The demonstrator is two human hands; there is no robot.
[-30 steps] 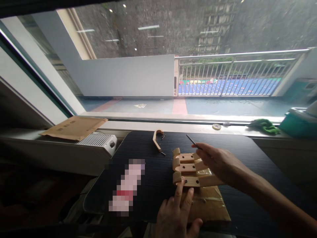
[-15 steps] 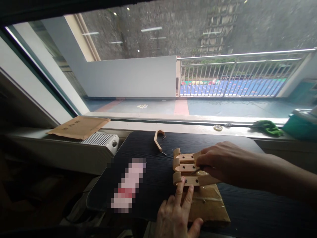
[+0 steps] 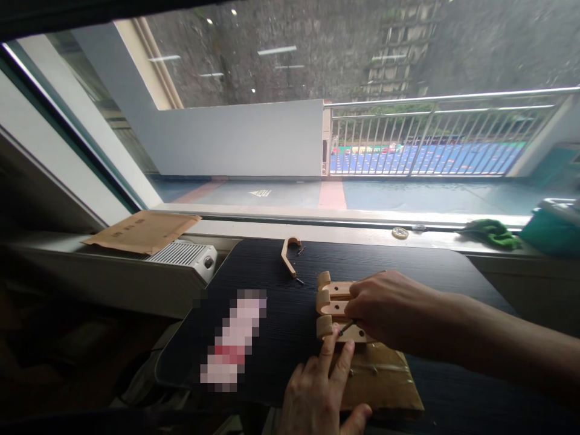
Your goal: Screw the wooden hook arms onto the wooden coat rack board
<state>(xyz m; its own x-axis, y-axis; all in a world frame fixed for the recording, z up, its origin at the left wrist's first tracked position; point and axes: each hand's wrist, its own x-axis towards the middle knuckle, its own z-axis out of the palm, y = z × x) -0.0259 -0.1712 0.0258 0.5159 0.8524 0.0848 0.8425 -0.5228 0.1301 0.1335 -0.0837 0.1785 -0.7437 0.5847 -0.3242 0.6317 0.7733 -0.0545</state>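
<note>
Three curved wooden hooks lie side by side on a brown taped slab. My left hand has its fingers spread, two fingertips resting against the near edge of the nearest wooden hook. My right hand is closed round a screwdriver; its thin shaft shows and its handle is hidden in the fist. The shaft's tip is at the left hole of that hook, beside my left fingertip. Behind it, the middle hook and the far hook are partly covered by my right hand.
Another wooden hook with screws lies farther back on the black table. A blurred pinkish item is at left. A brown envelope lies on the radiator. A tape roll and green cloth sit on the sill.
My right hand has moved left and slightly nearer, bringing the screwdriver's tip to the nearest hook's left hole. My left hand has stayed in place.
</note>
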